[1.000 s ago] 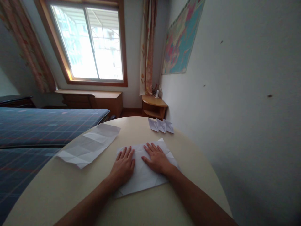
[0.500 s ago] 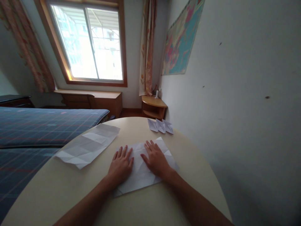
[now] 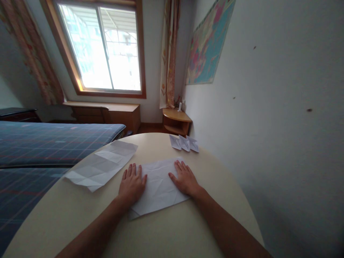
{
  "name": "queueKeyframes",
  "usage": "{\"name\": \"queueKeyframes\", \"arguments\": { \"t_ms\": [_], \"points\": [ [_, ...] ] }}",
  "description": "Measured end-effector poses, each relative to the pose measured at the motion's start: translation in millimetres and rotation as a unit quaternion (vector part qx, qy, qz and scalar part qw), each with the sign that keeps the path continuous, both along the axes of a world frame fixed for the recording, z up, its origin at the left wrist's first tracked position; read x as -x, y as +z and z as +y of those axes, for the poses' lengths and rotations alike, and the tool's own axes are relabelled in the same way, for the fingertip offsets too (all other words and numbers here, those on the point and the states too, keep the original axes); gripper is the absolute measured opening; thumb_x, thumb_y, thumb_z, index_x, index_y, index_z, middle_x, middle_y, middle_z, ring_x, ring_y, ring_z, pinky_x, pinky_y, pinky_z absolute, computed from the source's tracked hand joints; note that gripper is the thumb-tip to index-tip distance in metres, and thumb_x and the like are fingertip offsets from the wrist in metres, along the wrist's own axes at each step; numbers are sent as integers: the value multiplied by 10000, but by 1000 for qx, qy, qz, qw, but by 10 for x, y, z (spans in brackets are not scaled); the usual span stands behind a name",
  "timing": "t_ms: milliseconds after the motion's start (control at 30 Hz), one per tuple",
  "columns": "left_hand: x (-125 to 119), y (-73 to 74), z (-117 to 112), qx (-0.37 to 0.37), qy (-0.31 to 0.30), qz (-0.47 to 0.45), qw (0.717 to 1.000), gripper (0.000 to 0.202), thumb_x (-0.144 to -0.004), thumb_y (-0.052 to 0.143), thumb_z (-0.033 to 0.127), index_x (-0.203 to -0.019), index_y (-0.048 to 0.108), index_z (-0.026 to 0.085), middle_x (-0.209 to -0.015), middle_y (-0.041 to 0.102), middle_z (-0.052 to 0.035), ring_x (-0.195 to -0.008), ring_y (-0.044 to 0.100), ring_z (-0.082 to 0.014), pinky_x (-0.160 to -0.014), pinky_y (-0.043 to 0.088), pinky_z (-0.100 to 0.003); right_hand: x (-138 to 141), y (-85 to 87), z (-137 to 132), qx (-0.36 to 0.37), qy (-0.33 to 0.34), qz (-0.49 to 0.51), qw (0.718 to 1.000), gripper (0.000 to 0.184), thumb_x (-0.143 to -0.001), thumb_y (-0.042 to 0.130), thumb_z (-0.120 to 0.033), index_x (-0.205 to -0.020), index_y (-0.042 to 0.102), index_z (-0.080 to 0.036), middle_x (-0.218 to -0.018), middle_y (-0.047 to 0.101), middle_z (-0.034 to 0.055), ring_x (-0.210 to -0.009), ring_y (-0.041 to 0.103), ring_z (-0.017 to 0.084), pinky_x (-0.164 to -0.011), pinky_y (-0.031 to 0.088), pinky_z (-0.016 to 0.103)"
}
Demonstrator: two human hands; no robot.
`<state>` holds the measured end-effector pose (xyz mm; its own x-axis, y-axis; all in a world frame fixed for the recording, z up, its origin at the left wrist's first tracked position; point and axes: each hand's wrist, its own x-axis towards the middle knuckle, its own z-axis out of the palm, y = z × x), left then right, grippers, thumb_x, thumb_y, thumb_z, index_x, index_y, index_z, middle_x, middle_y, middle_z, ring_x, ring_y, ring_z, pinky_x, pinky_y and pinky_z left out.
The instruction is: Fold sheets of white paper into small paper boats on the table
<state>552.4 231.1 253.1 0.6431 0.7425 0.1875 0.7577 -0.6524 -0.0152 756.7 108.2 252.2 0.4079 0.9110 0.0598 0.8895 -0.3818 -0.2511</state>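
Observation:
A creased white sheet of paper (image 3: pixel 159 184) lies on the round cream table, its near edge slanting up toward the right. My left hand (image 3: pixel 132 183) rests flat on the sheet's left side, fingers stretched and pointing away from me. On the right side my right hand (image 3: pixel 185 177) presses down with its palm, thumb apart from the fingers. Both hands are open and grip nothing. Part of the paper is hidden under the palms.
Another creased white sheet (image 3: pixel 103 165) lies at the table's left edge. Several small folded paper pieces (image 3: pixel 184 143) stand in a row at the far edge. The round table (image 3: pixel 161 236) borders a plaid-covered bed (image 3: pixel 53 143) on the left and a white wall (image 3: pixel 282 154) on the right.
My hands have slid apart, the left one to the left and the right one to the right. The paper's right corner now looks flatter and more of its middle shows.

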Motion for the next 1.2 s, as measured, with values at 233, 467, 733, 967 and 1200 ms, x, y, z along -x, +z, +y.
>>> {"name": "queueKeyframes", "arguments": {
  "t_ms": [233,467,733,967,1200],
  "points": [
    [-30,19,-206,29,-93,-31,995,514,-962,366,297,-1439,425,114,-1540,356,-149,-1433,307,-271,-1163,264,-435,9,57,-10,-17,-19,-4,1000,685,-957,366,-503,-1484,347,-65,-1555,304,136,-1452,222,290,-1185,141,458],
    [-34,-27,-187,55,-89,-20,994,528,-971,354,325,-1469,390,151,-1563,303,-141,-1454,242,-293,-1159,250,-476,526,81,-3,-95,184,2,978,578,-983,375,-462,-1476,376,-160,-1547,346,90,-1457,221,221,-1185,186,411],
    [-21,3,-165,79,-93,-4,993,566,-971,358,408,-1501,332,211,-1589,257,-74,-1465,192,-317,-1169,208,-501,40,24,82,-5,56,7,998,682,-968,334,-552,-1511,307,-140,-1583,244,98,-1468,173,271,-1184,139,458],
    [-3,-20,-154,74,-100,-12,992,606,-959,371,480,-1508,314,231,-1595,240,-89,-1466,173,-336,-1168,189,-520,-117,122,73,-68,-38,-63,995,619,-975,363,-424,-1455,385,-34,-1543,327,158,-1459,194,280,-1189,59,468],
    [-28,-24,-158,74,-115,-22,990,595,-956,374,491,-1493,353,237,-1583,267,-85,-1463,195,-329,-1167,200,-517,496,86,48,-83,173,25,981,572,-999,329,-462,-1490,356,-168,-1551,340,74,-1452,234,227,-1182,180,401]
  ]
}}
